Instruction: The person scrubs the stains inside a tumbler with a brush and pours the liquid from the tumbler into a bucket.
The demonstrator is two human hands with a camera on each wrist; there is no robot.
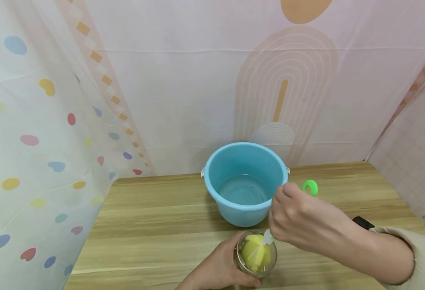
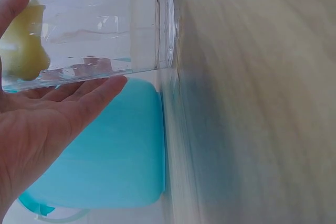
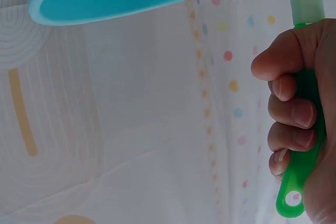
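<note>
A clear drinking glass (image 2: 105, 30) stands upright on the table, gripped by my left hand (image 1: 221, 264) with the thumb on one side and the fingers along the other. My right hand (image 1: 294, 213) is wrapped round the green handle (image 3: 296, 174) of a sponge bottle brush. Its yellow sponge head (image 1: 257, 253) sits inside the upper part of the glass; the lower part holds no sponge. Just behind the glass is a light blue bucket (image 1: 239, 215), with clear water at its bottom. The right hand hovers by the bucket's near right rim.
The wooden table (image 1: 154, 225) reaches back to a patterned curtain (image 1: 183, 100). More curtain hangs along the left and right sides. White handle mounts (image 1: 203, 173) stick out from the bucket's rim. A small black object (image 1: 363, 222) shows behind the right wrist.
</note>
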